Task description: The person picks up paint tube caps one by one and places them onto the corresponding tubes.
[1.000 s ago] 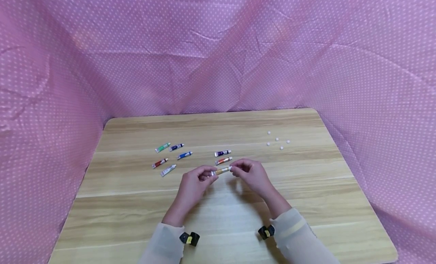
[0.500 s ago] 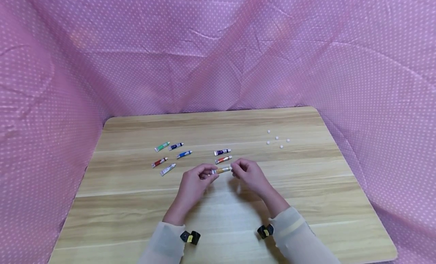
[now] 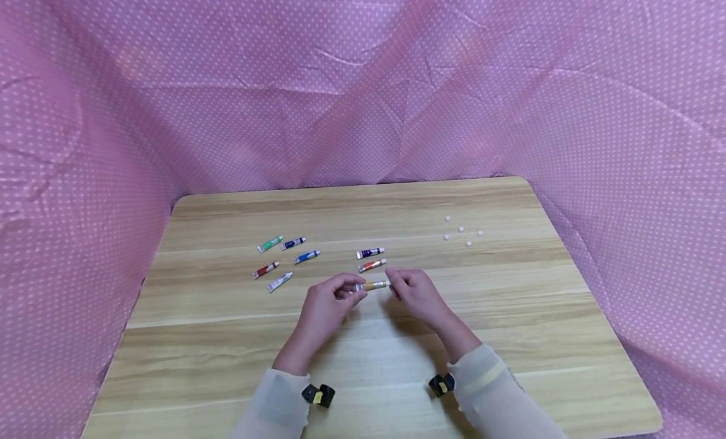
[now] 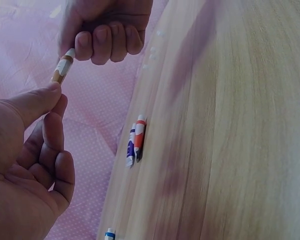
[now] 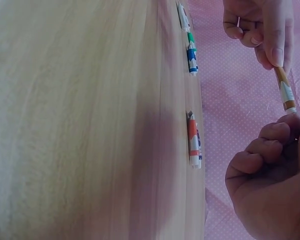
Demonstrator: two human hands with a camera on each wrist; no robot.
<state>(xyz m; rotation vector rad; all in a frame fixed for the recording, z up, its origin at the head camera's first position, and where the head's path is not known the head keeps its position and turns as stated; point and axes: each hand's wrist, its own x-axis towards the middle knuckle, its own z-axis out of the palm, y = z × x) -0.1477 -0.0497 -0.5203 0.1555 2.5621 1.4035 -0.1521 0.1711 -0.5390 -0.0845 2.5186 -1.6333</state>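
Observation:
Held above the table is a yellow-brown paint tube (image 3: 374,286) with a white cap (image 4: 70,52). My left hand (image 3: 326,307) pinches its flat tail end between thumb and index finger, the other fingers loosely curled. At the tube's other end, my right hand (image 3: 418,294) pinches the cap between thumb and curled index finger, covering part of it. Just beyond the hands lie an orange-red paint tube (image 3: 372,266) and a purple paint tube (image 3: 370,253), side by side with their caps toward the right.
Further left on the wooden table (image 3: 204,376) lie several more paint tubes, among them a green tube (image 3: 270,244), a blue tube (image 3: 307,257) and a red tube (image 3: 265,270). Several small white caps (image 3: 461,229) are scattered at the back right. A pink dotted cloth (image 3: 363,99) surrounds the table.
My right hand has turned at the cap, its fingers rolling over and curling further. Both hands and the yellow-brown tube have shifted slightly right. The tubes on the table stay put.

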